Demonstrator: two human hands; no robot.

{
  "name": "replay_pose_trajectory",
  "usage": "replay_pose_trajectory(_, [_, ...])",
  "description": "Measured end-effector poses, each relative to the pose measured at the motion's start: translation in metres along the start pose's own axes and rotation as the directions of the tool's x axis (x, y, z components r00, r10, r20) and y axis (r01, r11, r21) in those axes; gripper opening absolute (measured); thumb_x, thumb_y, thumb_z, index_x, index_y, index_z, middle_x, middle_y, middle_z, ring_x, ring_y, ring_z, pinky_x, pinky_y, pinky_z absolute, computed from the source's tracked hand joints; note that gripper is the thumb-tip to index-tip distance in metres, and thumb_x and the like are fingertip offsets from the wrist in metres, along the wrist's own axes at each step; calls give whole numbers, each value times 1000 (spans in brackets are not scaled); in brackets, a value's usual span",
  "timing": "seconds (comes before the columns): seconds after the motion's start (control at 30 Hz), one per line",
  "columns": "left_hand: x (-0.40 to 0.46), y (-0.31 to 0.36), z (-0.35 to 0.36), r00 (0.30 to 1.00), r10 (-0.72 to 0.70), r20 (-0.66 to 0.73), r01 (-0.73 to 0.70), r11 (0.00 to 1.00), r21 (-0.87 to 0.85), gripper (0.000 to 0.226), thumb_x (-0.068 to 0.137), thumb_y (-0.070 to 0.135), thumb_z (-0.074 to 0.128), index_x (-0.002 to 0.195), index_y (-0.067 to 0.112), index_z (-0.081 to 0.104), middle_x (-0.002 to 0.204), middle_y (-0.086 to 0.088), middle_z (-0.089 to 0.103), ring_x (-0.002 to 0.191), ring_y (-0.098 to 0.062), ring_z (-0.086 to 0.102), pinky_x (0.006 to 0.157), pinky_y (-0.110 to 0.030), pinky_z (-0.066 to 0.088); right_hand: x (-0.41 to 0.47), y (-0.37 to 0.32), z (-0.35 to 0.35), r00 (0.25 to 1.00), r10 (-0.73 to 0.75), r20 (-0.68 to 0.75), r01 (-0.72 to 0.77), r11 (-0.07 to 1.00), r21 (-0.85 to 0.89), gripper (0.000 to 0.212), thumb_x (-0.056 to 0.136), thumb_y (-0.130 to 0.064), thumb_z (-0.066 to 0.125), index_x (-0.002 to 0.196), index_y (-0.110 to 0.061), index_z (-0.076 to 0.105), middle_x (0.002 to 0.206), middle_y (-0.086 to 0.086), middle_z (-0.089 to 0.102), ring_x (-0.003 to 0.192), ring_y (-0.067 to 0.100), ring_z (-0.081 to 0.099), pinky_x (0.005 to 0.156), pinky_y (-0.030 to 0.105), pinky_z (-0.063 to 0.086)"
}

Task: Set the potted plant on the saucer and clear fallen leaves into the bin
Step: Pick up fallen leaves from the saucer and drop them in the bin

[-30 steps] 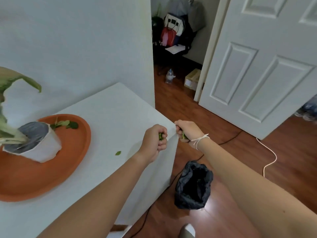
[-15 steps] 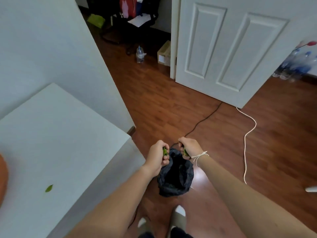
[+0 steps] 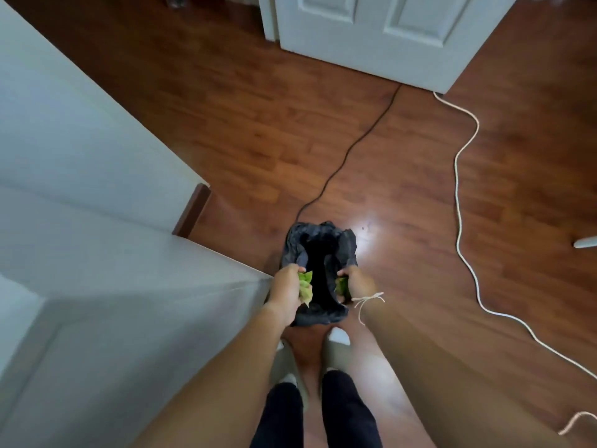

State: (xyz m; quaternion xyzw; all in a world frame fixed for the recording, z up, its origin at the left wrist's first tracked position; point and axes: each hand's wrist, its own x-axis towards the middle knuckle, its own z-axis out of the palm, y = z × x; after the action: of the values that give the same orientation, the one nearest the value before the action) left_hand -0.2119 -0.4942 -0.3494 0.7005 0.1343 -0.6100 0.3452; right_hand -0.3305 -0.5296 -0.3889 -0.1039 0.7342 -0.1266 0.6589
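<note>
A small bin lined with a black bag (image 3: 318,242) stands on the wooden floor just in front of my feet. My left hand (image 3: 287,291) hovers over its left rim, fingers loosening around a bunch of green leaves (image 3: 305,286). My right hand (image 3: 353,284) is over the right rim, curled around more green leaves (image 3: 341,286). Both handfuls sit above the bag's dark opening. The potted plant and the saucer are out of view.
The white table's corner (image 3: 252,276) reaches almost to my left hand. A black cable (image 3: 349,150) and a white cord (image 3: 458,195) run across the floor. A white door (image 3: 387,37) stands at the back. My feet (image 3: 337,337) touch the bin's near side.
My view has tipped down from the table to the floor. Both hands carried the leaves from the table edge down over the bin, and the fingers have loosened so the leaves show.
</note>
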Motion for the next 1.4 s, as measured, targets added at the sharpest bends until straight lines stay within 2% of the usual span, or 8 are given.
replay_pose_trajectory(0.13, [55,-21,5,1000,-24,21,23,999,27,25,98,21,38,94,5,55,89,-11,53,81,-24,55,79,-37,49,56,22,9,1000,27,-6,-27,998,52,29,86,-8,46,57,-10,51,30,2,49,32,17,46,39,23,39])
replay_pose_trajectory(0.27, [101,-41,9,995,-52,81,45,996,79,48,100,27,31,140,2,39,142,-17,46,133,-31,43,109,-40,34,98,43,20,998,31,47,-32,999,29,27,92,-17,47,67,-13,56,75,11,58,69,24,55,79,38,46])
replay_pose_trajectory(0.43, [136,-60,10,996,-73,49,66,990,124,53,99,32,32,147,7,29,153,-13,32,140,-30,33,112,-39,31,124,58,25,995,46,92,-42,998,-46,40,95,-32,42,120,-6,57,119,8,58,103,23,55,88,34,39])
replay_pose_trajectory(0.57, [145,-65,9,997,-73,15,70,987,141,54,99,33,33,145,6,32,152,-13,34,138,-30,36,110,-37,33,131,55,22,995,63,78,-50,987,-150,52,96,-34,40,131,3,48,142,19,48,132,34,45,109,43,35])
replay_pose_trajectory(0.93, [86,-8,13,999,20,49,-32,968,251,56,98,38,33,144,6,34,147,-15,40,134,-31,41,108,-36,36,63,10,19,991,-13,136,35,986,-161,53,95,-40,40,134,-5,48,132,10,55,127,31,49,106,42,37])
replay_pose_trajectory(1.1, [20,41,21,989,145,42,-151,949,277,26,96,39,36,90,19,52,75,4,44,66,-13,44,70,-27,39,-1,-44,20,979,-124,162,157,965,-212,58,95,-35,44,130,11,45,143,24,45,133,39,43,111,48,33])
replay_pose_trajectory(1.23, [-49,83,22,964,248,96,-265,923,280,54,96,39,35,142,9,38,122,-14,53,113,-28,53,97,-34,39,-66,-86,24,929,-295,226,347,905,-247,48,96,-34,41,122,4,56,133,18,54,119,31,52,104,39,38])
replay_pose_trajectory(1.4, [-148,142,7,892,438,108,-450,844,293,61,95,46,34,145,11,34,136,-10,48,120,-24,49,113,-42,34,-161,-143,29,830,-455,322,539,803,-254,44,96,-31,45,127,-3,57,133,14,56,124,30,51,104,37,38])
